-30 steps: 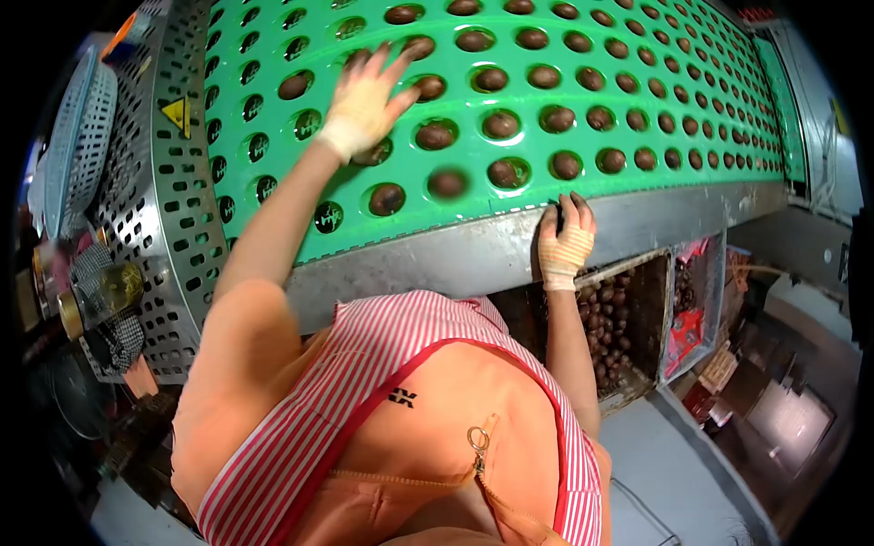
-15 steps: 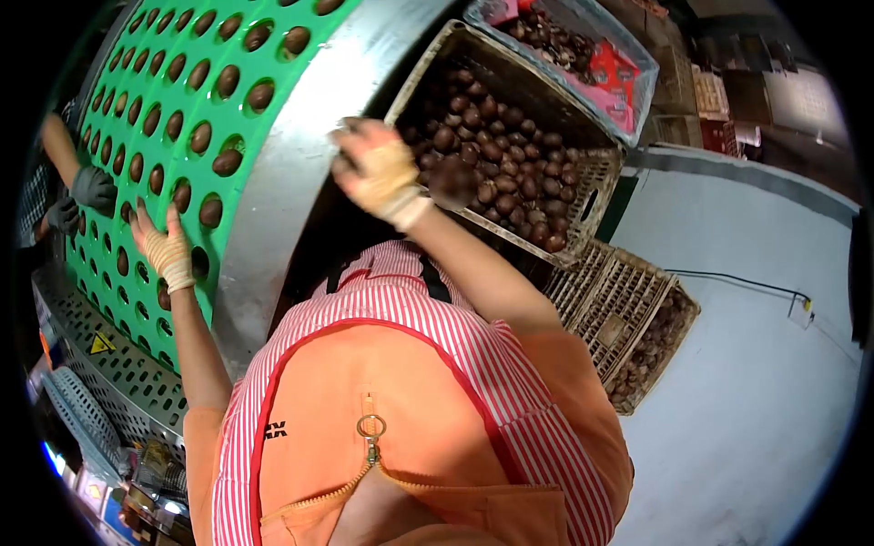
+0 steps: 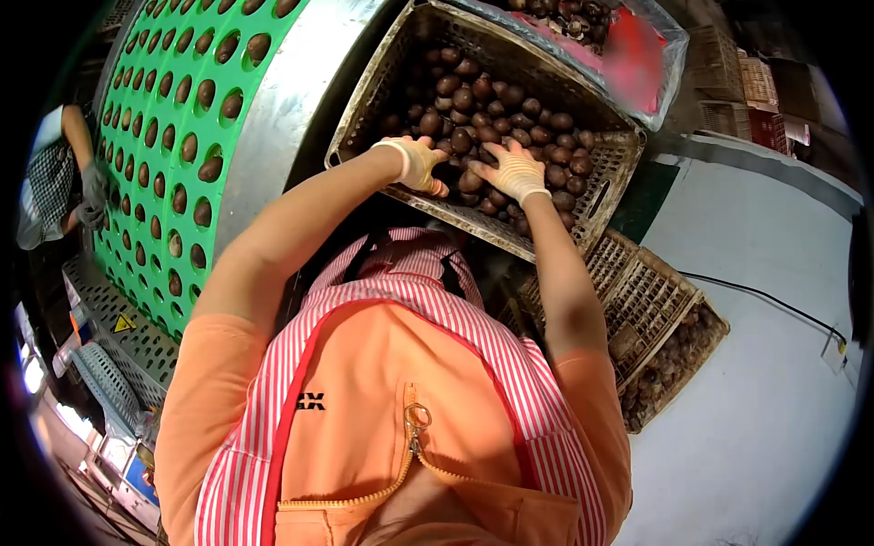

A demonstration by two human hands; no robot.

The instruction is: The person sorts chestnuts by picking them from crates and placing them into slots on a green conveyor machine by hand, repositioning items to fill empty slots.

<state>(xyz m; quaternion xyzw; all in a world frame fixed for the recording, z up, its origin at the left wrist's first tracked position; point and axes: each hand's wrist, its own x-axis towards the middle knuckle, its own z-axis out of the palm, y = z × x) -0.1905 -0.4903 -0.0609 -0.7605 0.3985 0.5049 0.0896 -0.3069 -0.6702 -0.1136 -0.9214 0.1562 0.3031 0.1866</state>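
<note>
My left hand wears a pale fingerless glove and reaches over the near side of a worn plastic crate, its fingers apart beside the pile. My right hand, gloved alike, rests on the pile with fingers spread, touching several pieces. The crate holds many dark brown, shiny, round to egg-shaped pieces; their exact kind I cannot tell. Some fingertips are hidden among them. Left of the crate, a green holed panel carries similar pieces in its oval holes.
A metal edge separates the panel from the crate. Behind stands a lined crate with broken pieces and red items. Stacked crates stand at right by a pale wall. Another person's gloved hands are at the panel's far left.
My left hand has left the green panel and moved right to the crate. My right hand has gone from above the crate's left corner into the pile. The view has shifted.
</note>
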